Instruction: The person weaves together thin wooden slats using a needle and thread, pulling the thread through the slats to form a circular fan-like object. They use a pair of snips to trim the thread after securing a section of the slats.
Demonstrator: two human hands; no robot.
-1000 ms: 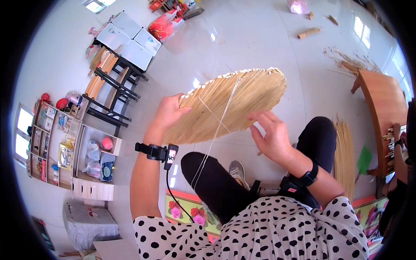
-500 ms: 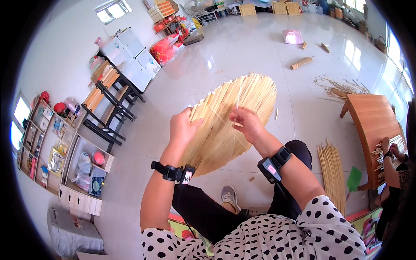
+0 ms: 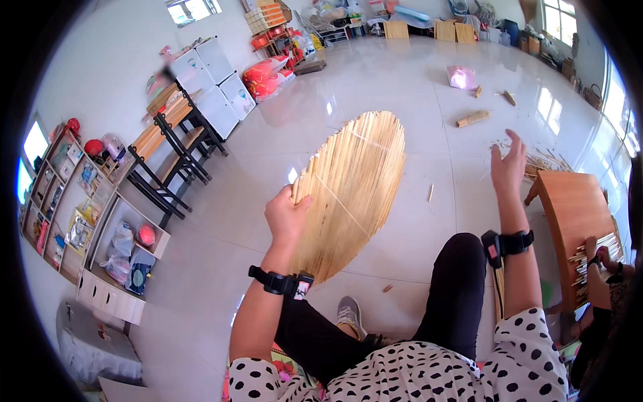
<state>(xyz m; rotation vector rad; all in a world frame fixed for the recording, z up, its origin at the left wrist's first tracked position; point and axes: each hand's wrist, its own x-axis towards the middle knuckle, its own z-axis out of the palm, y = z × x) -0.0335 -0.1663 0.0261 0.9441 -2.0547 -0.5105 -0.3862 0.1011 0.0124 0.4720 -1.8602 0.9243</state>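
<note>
My left hand point(image 3: 287, 213) is closed on the left edge of an oval mat of pale, straw-coloured stalks point(image 3: 351, 194). The stalks lie tightly side by side, and the mat is held tilted above the floor in front of my knees. Two thin pale threads point(image 3: 338, 201) cross its face. Off to the right, well apart from the mat, my right hand point(image 3: 510, 164) is raised with thumb and fingers apart. I can make out nothing in it. Each wrist wears a black strapped device.
At right stands a low wooden table point(image 3: 576, 208), where another person's hands point(image 3: 595, 251) work over a row of stalks. Stalk bundles point(image 3: 473, 119) and a pink bag point(image 3: 461, 77) lie on the tiled floor. Shelves point(image 3: 87, 214) and black-framed chairs point(image 3: 177, 147) line the left.
My right hand has left the mat's face and swung far to the right and up, its fingers opening. The mat has turned a little more upright and shifted left in my left hand.
</note>
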